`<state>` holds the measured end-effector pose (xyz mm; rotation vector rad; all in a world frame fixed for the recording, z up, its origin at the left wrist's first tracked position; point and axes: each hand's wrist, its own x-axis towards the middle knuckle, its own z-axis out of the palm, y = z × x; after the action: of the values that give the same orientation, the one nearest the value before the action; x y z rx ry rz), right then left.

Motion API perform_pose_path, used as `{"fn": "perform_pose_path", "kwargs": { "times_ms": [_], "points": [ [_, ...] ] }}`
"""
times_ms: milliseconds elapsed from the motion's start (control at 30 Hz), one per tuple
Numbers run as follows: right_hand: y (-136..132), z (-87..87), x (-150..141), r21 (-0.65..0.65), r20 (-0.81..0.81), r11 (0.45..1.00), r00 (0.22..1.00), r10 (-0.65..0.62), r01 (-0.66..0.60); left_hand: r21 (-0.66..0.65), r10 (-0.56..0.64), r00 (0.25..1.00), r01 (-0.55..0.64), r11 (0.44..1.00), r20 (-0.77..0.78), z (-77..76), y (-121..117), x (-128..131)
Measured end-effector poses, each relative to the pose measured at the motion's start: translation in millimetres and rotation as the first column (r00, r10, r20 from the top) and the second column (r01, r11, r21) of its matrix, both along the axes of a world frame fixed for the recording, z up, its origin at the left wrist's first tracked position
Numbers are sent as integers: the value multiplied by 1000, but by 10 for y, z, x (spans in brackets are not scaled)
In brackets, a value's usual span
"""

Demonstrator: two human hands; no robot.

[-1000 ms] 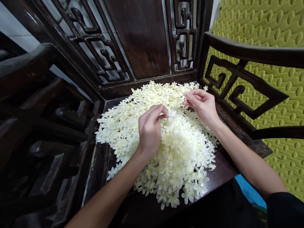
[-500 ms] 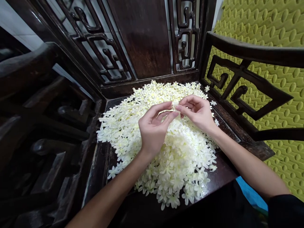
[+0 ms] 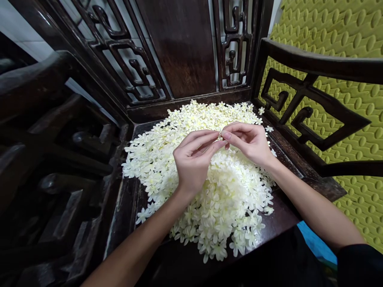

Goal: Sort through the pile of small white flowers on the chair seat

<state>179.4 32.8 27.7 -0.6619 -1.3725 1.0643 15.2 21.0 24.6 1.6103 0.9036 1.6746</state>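
Note:
My left hand (image 3: pixel 194 159) is closed in a pinch, index finger and thumb stretched toward the right hand. Opposite it, my right hand (image 3: pixel 249 143) pinches too, thumb against index finger. The fingertips of both meet around a small white flower (image 3: pixel 220 134), of which only a pale speck shows between them; the rest is hidden by the fingers. Below and around both hands spreads a large heap of white flowers (image 3: pixel 158 159) with yellowish centres, looking like artificial petals. Both hands are held above this heap.
The heap lies on the dark wooden chair seat (image 3: pixel 284 209). A carved backrest (image 3: pixel 185 59) rises behind it, with armrests at left (image 3: pixel 54 151) and right (image 3: pixel 317 59). Beyond the right armrest is a yellow-green textured surface (image 3: pixel 344 36). Something blue (image 3: pixel 317 243) shows below the right forearm.
The fingers of both hands have drawn closer together over the flower, and its petals, visible between the fingertips before, are now mostly covered. The heap looks the same.

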Motion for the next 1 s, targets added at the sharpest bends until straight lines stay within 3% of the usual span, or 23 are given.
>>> {"fn": "perform_pose_path", "kwargs": {
  "times_ms": [367, 667, 1000],
  "points": [
    [-22, 61, -10, -21, 46, 996, 995, -87, 88, 31, -20, 999, 21, 999, -39, -9, 25, -4],
    [-24, 59, 8, -18, 62, 997, 996, -68, 69, 27, -47, 999, 48, 998, -14, -32, 40, -2],
    [-6, 42, 14, -4, 102, 999, 994, -40, 41, 40, 2, 1000, -1, 999, -30, 2, 31, 3]
  ]
}}
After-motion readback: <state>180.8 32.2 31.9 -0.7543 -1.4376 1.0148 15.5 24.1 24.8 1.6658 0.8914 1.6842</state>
